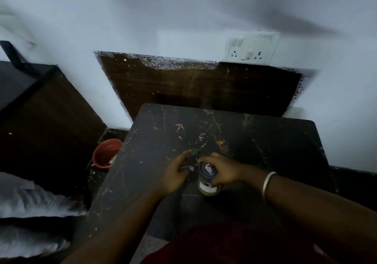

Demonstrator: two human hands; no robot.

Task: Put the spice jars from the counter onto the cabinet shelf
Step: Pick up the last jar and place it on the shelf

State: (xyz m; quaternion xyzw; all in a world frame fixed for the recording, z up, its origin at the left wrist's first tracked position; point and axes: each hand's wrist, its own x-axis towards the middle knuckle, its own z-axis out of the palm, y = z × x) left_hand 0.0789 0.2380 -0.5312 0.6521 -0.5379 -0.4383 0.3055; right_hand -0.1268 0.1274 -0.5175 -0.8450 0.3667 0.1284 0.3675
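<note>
Your right hand (pixel 223 171) curled round the cylindrical glass jar (pixel 206 185) at its dark lid. Your left hand (pixel 175 173) was loosely spread just beside it, over the veined stone counter (pixel 265 141).

Right hand (pixel 223 169) grips spice jar (pixel 207 179) on counter (pixel 255 141); left hand (pixel 176 172) beside.

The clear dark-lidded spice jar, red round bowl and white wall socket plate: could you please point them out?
clear dark-lidded spice jar (pixel 206 188): head view, glass body.
red round bowl (pixel 102 153): head view, inner wall.
white wall socket plate (pixel 252 46): head view, centre.
</note>
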